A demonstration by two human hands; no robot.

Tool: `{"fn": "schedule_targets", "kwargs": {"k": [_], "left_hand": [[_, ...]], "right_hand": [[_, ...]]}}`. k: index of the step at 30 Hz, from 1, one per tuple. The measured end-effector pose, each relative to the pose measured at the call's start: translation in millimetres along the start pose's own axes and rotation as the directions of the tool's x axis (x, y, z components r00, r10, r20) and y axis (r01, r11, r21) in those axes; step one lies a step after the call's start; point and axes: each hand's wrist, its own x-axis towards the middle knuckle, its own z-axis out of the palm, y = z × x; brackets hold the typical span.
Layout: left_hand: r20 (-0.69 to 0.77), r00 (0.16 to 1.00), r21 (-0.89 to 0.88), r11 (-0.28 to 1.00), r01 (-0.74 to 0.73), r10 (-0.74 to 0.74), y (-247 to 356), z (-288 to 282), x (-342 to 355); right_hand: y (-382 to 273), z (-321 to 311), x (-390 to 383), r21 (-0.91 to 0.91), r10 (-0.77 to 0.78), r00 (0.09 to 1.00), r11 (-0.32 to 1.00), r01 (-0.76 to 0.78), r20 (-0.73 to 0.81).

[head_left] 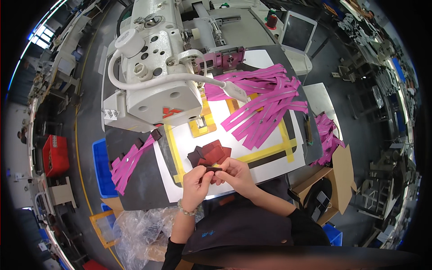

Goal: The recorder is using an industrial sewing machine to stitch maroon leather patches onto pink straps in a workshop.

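Observation:
My left hand (194, 185) and my right hand (239, 177) meet over the near edge of the white work sheet (177, 191). Between their fingertips they pinch a small dark flat piece (213, 169); its material is hard to make out. Just beyond my fingers lies a loose pile of dark red and blackish patches (213, 152). Farther back, a large bundle of pink zipper strips (265, 108) fans out over the sheet. A smaller bunch of pink zippers (130, 161) with dark ends is at the table's left side.
A big white sewing machine (162, 99) overhangs the table's left half. Yellow tape (263, 155) frames the sheet. To the right are more pink zippers (327, 137) and an open cardboard box (343, 177). A blue bin (102, 168) and clear plastic bags (144, 231) sit at left.

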Motion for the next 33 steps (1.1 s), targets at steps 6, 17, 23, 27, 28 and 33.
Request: {"fn": "schedule_targets", "kwargs": {"k": [6,17,23,27,28,33], "left_hand": [[-0.02,1.0,0.003,1.0,-0.025,0.025,-2,3,0],[-0.071,0.998,-0.003,1.0,-0.002,0.001,-9,7,2],[-0.045,0.999,-0.012,1.0,-0.016,0.016,-8,7,3],[0.047,0.999,-0.001,1.0,0.027,-0.027,-5,-9,11],[0.183,0.983,0.04,0.999,-0.023,0.015,-6,-18,15],[0.529,0.828,0.061,0.965,-0.255,0.185,3,-38,34]], "right_hand": [[-3,1,1,-0.001,-0.009,1.0,1.0,0.009,0.002],[-1,0,3,-0.036,-0.033,0.999,0.999,0.032,-0.024],[1,0,5,-0.031,-0.032,0.999,0.999,0.03,-0.043],[-4,-11,10,-0.069,0.074,0.995,0.995,-0.069,0.064],[-10,-15,13,-0.07,0.077,0.994,0.995,-0.072,0.077],[-53,-16,38,-0.688,0.259,0.897,0.723,0.067,0.359]]}}
